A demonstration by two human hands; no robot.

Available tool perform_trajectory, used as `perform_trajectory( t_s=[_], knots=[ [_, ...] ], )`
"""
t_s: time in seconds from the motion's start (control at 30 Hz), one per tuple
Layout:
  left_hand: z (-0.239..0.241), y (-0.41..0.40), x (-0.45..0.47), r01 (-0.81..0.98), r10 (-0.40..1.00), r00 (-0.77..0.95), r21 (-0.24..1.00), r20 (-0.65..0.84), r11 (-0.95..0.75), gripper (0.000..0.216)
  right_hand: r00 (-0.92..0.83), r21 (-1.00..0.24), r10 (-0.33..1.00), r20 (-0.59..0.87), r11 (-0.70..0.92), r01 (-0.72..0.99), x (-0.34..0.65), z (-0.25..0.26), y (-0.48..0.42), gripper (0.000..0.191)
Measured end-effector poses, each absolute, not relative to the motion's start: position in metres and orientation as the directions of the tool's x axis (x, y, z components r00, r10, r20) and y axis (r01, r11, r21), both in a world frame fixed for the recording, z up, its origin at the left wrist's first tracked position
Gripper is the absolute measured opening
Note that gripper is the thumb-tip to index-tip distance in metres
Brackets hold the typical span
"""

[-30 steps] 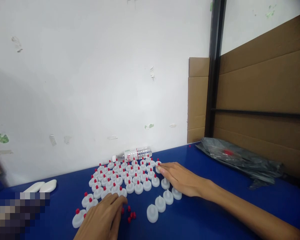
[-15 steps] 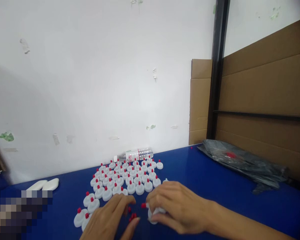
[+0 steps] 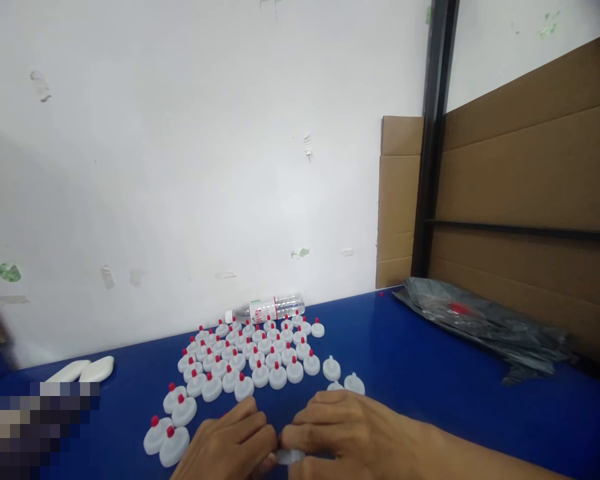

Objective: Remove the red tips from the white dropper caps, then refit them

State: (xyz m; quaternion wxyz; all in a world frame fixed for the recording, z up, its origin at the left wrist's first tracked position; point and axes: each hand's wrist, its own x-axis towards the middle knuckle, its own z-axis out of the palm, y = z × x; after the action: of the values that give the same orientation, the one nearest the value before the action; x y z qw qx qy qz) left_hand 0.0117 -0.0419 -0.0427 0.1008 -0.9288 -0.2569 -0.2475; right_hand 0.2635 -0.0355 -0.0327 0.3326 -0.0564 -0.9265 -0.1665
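Observation:
My left hand [image 3: 235, 440] and my right hand [image 3: 345, 437] meet low in the view, with fingers curled. A translucent white round cap [image 3: 289, 456] shows between them, gripped by my right fingers. A speck of red sits where the fingertips meet; what my left fingers pinch is mostly hidden. Beyond my hands, many white round caps with red tips [image 3: 277, 377] stand in close rows. To their right are several white caps without red tips [image 3: 354, 383], one partly covered by my right hand.
A clear plastic bottle [image 3: 265, 309] lies by the wall behind the caps. Two white rounded objects [image 3: 97, 370] rest at the left. A grey plastic bag [image 3: 480, 327] with something red lies at the right, near cardboard sheets [image 3: 530, 167] and a black post [image 3: 433, 133]. The table [image 3: 405, 360] is blue.
My hands have come together lower down, bringing the held cap to my left fingers. My left hand has closed from a spread pose. White caps without tips are now uncovered.

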Motion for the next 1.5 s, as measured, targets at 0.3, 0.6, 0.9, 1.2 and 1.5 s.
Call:
perform_trajectory(
  t_s=[0.3, 0.6, 0.9, 1.2, 1.5],
  knots=[
    [-0.012, -0.024, -0.041, 0.810, 0.683, 0.453, 0.056, 0.572, -0.584, 0.040, -0.456, -0.174, 0.525, 0.719, 0.771, 0.613, 0.303, -0.017, 0.010, 0.017],
    [-0.034, -0.024, -0.015, 0.896, 0.888, 0.444, -0.031, 0.116, -0.444, 0.042, -0.415, -0.235, 0.789, 0.454, 0.555, 0.798, 0.311, -0.030, 0.029, 0.043],
    [-0.042, -0.024, -0.010, 0.920, 0.919, 0.391, 0.028, -0.037, -0.391, 0.041, -0.466, -0.243, 0.811, 0.353, 0.561, 0.791, 0.311, -0.031, 0.028, 0.053],
    [-0.060, -0.019, -0.013, 0.855, 0.857, 0.500, 0.088, 0.124, -0.511, 0.033, -0.407, -0.301, 0.811, 0.420, 0.547, 0.781, 0.308, -0.032, 0.027, 0.055],
    [-0.063, -0.014, -0.016, 0.779, 0.778, 0.592, 0.101, 0.209, -0.619, 0.029, -0.383, -0.415, 0.820, 0.426, 0.553, 0.723, 0.320, -0.042, 0.047, 0.059]
  ],
)
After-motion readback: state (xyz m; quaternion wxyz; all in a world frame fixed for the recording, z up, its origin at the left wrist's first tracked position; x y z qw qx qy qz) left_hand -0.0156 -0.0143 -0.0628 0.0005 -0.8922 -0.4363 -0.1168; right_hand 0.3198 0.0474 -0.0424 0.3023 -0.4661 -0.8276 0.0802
